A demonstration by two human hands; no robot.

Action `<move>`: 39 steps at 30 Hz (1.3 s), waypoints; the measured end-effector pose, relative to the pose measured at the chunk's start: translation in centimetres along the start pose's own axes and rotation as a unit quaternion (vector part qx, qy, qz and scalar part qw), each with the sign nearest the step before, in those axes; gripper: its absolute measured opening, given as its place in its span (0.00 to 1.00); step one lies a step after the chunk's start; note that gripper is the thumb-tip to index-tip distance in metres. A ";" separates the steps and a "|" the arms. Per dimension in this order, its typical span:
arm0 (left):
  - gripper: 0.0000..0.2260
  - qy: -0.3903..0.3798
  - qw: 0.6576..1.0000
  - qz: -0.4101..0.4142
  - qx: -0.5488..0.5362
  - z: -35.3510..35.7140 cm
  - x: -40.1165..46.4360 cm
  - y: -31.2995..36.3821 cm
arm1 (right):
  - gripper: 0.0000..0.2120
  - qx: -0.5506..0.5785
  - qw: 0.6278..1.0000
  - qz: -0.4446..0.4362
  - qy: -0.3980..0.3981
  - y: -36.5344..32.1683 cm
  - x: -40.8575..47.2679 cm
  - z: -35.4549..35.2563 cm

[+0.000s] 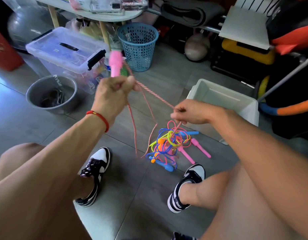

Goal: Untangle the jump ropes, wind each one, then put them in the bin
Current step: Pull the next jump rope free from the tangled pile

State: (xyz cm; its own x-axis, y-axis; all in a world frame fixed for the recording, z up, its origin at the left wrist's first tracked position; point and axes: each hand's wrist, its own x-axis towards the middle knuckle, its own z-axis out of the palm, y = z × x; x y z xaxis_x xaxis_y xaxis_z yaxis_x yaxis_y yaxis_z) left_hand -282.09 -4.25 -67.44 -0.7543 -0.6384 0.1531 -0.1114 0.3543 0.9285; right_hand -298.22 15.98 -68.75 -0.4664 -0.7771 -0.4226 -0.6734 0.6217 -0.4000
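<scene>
Both hands stretch a pink-and-white rope above the tangle.

The left hand [113,90] grips the upright pink handle [116,64]; the right hand [189,112] pinches the rope [155,96] — it slants toward lower right. The tangle [168,144] lies on open floor beside the white bin [224,103], right of centre.

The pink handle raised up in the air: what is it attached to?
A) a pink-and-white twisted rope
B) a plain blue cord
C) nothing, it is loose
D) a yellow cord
A: the left hand grips the pink handle, and a pink-and-white twisted rope runs from it to the right hand, which pinches it above the tangled pile on the floor.
</scene>
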 end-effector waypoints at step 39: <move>0.14 -0.205 0.975 0.054 0.070 2.2 -1.8 -0.2 | 0.13 -0.025 0.994 -0.103 0.020 -1.5 0.9 2.8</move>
State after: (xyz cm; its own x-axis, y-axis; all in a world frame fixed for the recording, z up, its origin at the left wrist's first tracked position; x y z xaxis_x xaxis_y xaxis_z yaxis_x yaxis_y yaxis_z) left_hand -282.11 -1.62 -68.64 -0.9585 -0.2757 0.0730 -0.0825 0.5129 0.8545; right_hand -296.04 14.66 -70.82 -0.3375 -0.8915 -0.3022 -0.7838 0.4439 -0.4342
